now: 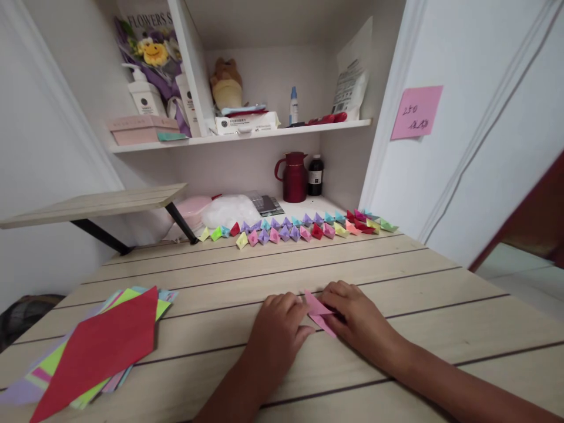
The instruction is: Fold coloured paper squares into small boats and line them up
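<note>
A folded piece of pink paper [318, 311] lies between my hands near the middle of the wooden table. My right hand [355, 312] grips its right side, with thumb and fingers closed on it. My left hand [278, 330] is at its left edge, fingers curled and fingertips against the paper, the thumb close below. Beyond my hands, several small folded paper boats [284, 234] in many colours stand in two rows along the back of the table.
To the left lies a fanned stack of coloured paper, a red sheet [106, 346] on top. A small raised wooden shelf [101, 201] stands behind it. At the back, a dark red jug [294, 177] and a dark bottle [315, 176] sit in the cabinet. A pink note [416, 111] sticks to the wall.
</note>
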A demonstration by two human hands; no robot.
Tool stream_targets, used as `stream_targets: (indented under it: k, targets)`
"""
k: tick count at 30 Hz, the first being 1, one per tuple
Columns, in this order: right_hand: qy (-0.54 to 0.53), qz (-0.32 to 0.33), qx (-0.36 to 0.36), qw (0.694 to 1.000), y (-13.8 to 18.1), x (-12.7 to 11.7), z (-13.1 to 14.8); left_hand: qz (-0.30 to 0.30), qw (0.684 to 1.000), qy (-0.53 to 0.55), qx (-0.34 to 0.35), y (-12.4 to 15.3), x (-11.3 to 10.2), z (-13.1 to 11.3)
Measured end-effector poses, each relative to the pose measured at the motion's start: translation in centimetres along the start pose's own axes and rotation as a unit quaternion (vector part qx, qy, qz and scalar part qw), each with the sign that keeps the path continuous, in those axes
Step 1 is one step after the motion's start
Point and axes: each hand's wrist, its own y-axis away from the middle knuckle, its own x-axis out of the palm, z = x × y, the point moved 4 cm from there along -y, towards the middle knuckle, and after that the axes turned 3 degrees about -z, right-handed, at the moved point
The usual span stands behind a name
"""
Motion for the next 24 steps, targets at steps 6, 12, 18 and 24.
stream_targets:
  k: [6, 12, 18, 24]
  targets:
    - [-0.091, 0.025, -0.005, 0.995, 0.3, -0.4, -0.5, 0.031, 0.998, -0.041, 0.037, 0.0, 0.5, -0.3]
    - [-0.218, 0.066, 0.035, 0.973, 1.4, -1.1, -1.4, 0.024, 0.989, -0.107, 0.097, 0.2, 1.1, -0.7]
    - [-0.086, -0.032, 0.016, 0.996, 2.3, -1.8, -0.8, 0.044, 0.976, -0.154, 0.145, 0.5, 0.9, -1.5]
    - [-0.038, 0.003, 0.037, 0.999, 3.9, -1.9, -0.7, 0.051, 0.978, -0.154, 0.129, 0.5, 0.6, -2.1]
